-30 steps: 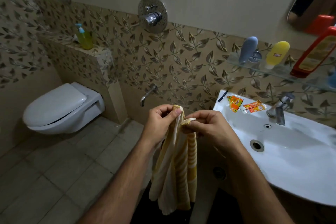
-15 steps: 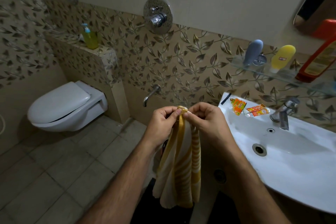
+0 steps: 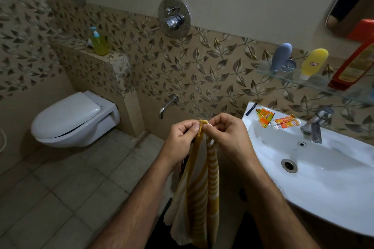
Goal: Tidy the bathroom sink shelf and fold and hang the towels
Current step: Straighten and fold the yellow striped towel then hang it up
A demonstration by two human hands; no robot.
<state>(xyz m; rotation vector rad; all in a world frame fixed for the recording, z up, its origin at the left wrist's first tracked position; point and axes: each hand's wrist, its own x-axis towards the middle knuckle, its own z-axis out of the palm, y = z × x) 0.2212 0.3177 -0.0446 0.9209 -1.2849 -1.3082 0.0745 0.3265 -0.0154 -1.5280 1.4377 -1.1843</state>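
Yellow striped towel [image 3: 199,188] now hangs doubled: I've brought my left hand [image 3: 180,139] and right hand [image 3: 226,135] together, both pinching its top corners, 1 fold made.

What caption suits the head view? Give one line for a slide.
Both hands, left hand and right hand, pinch a yellow striped towel beside the sink.

The scene was found dimly and evenly lit, with a warm cast. Soft glare was noted on the white sink [image 3: 323,178] and toilet lid [image 3: 68,111]. Deep shadow was recorded along the bottom edge. Straight lines were bowed by wide-angle distortion, and the red bottle [image 3: 352,64] at the right edge was blurred.
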